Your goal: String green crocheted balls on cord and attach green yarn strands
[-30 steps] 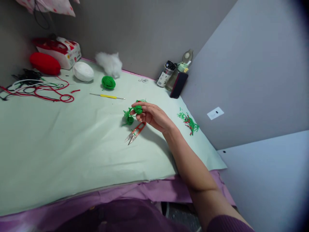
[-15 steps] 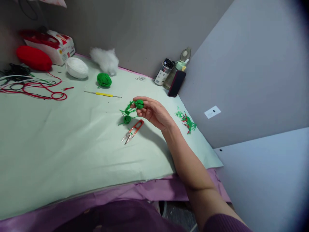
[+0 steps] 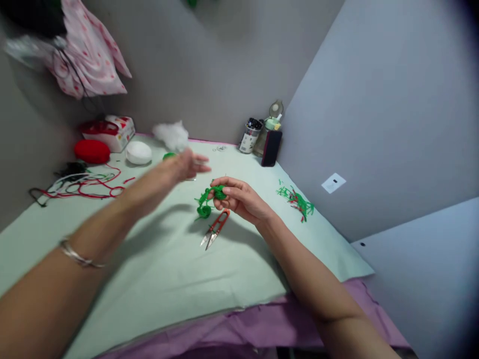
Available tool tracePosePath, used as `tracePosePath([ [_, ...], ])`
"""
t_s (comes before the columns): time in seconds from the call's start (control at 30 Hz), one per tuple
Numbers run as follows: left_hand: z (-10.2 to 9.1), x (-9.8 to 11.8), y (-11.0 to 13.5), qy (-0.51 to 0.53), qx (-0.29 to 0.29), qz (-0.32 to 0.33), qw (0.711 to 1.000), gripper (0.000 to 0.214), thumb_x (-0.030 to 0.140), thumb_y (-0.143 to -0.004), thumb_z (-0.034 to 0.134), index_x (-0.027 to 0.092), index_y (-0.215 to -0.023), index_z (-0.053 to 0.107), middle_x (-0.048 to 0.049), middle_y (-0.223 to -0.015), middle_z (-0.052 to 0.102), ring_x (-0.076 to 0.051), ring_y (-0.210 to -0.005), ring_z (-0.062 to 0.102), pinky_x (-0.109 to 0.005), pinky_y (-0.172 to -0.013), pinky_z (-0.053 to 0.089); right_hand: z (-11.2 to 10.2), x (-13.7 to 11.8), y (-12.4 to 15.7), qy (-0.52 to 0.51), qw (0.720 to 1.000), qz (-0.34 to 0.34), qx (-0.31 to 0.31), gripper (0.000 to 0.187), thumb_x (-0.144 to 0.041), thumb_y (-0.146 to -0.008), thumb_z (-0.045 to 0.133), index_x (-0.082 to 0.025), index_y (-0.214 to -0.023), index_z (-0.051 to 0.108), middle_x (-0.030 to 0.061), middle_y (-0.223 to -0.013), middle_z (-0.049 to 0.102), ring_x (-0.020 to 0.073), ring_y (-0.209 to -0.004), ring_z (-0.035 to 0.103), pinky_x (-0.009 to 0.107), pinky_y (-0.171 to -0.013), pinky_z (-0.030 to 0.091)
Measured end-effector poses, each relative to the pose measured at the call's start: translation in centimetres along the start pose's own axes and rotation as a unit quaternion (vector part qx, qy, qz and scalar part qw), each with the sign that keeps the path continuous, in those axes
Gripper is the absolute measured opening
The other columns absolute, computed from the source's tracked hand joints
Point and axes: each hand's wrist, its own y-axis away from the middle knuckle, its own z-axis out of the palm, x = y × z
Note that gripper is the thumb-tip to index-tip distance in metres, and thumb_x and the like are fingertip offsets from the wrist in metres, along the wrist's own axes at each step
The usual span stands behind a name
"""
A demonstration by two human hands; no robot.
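Observation:
My right hand (image 3: 239, 199) pinches a small green crocheted ball (image 3: 219, 191) just above the pale green mat (image 3: 157, 269). A second green ball (image 3: 204, 211) hangs from it by green strands and rests on the mat. Red-handled thread snips (image 3: 215, 234) lie right below that hand. My left hand (image 3: 187, 164) is stretched out over the mat towards the back, motion-blurred, with fingers extended; it partly hides a green yarn ball (image 3: 169, 156). A bracelet shows on the left wrist.
At the back left lie a red yarn skein (image 3: 92, 151), a white yarn ball (image 3: 138, 152), a tissue box (image 3: 112, 132), white stuffing (image 3: 171, 134) and tangled red, black and white cords (image 3: 80, 184). A pen cup (image 3: 249, 135), bottle and dark phone (image 3: 271, 148) stand in the corner. Green yarn scraps (image 3: 297, 199) lie right.
My left arm has come into view and reached forward over the mat. The right hand keeps hold of the green ball and has shifted slightly. The view has tilted upward.

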Motion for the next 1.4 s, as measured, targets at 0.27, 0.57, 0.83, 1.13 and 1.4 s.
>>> tracePosePath([
  [0.27,0.4,-2.3,1.7,-0.028,-0.133,-0.035,0.990,0.031,0.051,-0.088,0.063,0.021,-0.087,0.073,-0.0062,-0.090,0.074,-0.023,-0.091,0.067,-0.037,-0.091,0.046,-0.4,-0.3,-0.2,0.018,0.998,-0.011,0.064,0.027,-0.033,-0.079,0.079,-0.017,-0.098,0.070,0.0043,-0.091,0.073,0.0088,-0.071,0.063,0.022,-0.071,0.053],
  [0.57,-1.7,-3.6,1.2,0.066,0.057,-0.071,0.994,0.036,0.053,-0.079,0.074,0.019,-0.090,0.069,-0.0037,-0.088,0.071,-0.019,-0.085,0.067,-0.032,-0.082,0.049,-0.7,1.7,-0.4,0.430,0.897,-0.082,0.053,0.030,-0.022,-0.085,0.070,-0.020,-0.114,0.067,0.0081,-0.111,0.068,0.0170,-0.090,0.063,0.033,-0.084,0.052],
  [0.83,-0.8,-4.1,1.5,-0.178,0.147,0.020,0.973,0.033,0.044,-0.072,0.076,0.021,-0.095,0.070,-0.0048,-0.098,0.065,-0.020,-0.082,0.059,-0.033,-0.078,0.047,-0.4,2.4,-0.7,0.484,0.869,-0.089,0.054,0.024,-0.019,-0.085,0.069,-0.017,-0.109,0.070,0.0070,-0.100,0.069,0.0169,-0.083,0.061,0.033,-0.080,0.049],
  [1.13,2.9,-4.1,2.8,0.066,-0.154,-0.091,0.982,0.038,0.051,-0.081,0.072,0.017,-0.098,0.067,-0.0019,-0.076,0.062,-0.013,-0.064,0.053,-0.027,-0.065,0.042,-0.1,0.6,-0.5,0.278,0.939,-0.139,0.149,0.032,-0.035,-0.074,0.079,-0.017,-0.099,0.070,0.0020,-0.084,0.067,0.0135,-0.073,0.059,0.029,-0.070,0.049],
  [1.4,0.9,-4.1,2.0,0.016,-0.124,-0.089,0.988,0.041,0.056,-0.083,0.067,0.015,-0.084,0.073,0.0002,-0.063,0.053,-0.012,-0.059,0.046,-0.026,-0.060,0.034,-2.5,-0.6,-0.8,0.247,0.914,-0.137,0.291,0.031,-0.035,-0.070,0.076,-0.018,-0.093,0.067,-0.0008,-0.072,0.065,0.0154,-0.067,0.061,0.028,-0.062,0.044],
])
